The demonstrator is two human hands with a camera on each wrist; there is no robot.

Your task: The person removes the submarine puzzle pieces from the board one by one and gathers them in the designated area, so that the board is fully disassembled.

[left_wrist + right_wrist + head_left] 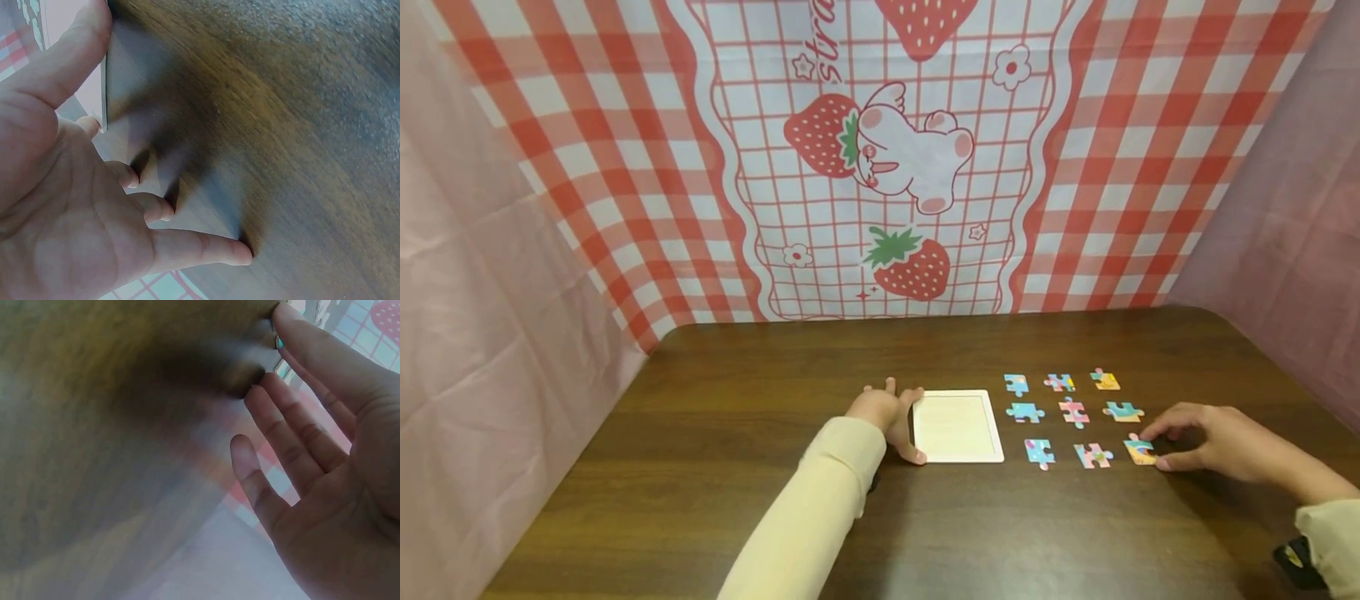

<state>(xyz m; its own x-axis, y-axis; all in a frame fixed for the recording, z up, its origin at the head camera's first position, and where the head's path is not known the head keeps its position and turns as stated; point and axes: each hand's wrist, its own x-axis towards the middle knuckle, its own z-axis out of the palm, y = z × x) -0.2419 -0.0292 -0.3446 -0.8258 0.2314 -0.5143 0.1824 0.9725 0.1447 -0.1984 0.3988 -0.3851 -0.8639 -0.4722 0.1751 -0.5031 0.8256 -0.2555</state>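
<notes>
A square cream puzzle tray (pixel 957 427) lies flat on the brown table. My left hand (pixel 889 415) is at its left side, thumb and index finger touching the two left corners. The other fingers spread over the wood in the left wrist view. To the right of the tray, several jigsaw pieces lie apart in three rows. My right hand (pixel 1213 437) pinches the yellow and blue corner puzzle piece (pixel 1139 451) in the nearest row, thumb and index finger at its right edge. In the right wrist view the remaining fingers (pixel 290 447) extend loosely, and the piece is mostly hidden.
Beside the held piece lies a pink puzzle piece (pixel 1092 455), with a teal one (pixel 1124 412) just behind. A blue piece (pixel 1025 412) is close to the tray's right edge. A red checked strawberry cloth (pixel 887 250) hangs behind the table (pixel 760 375).
</notes>
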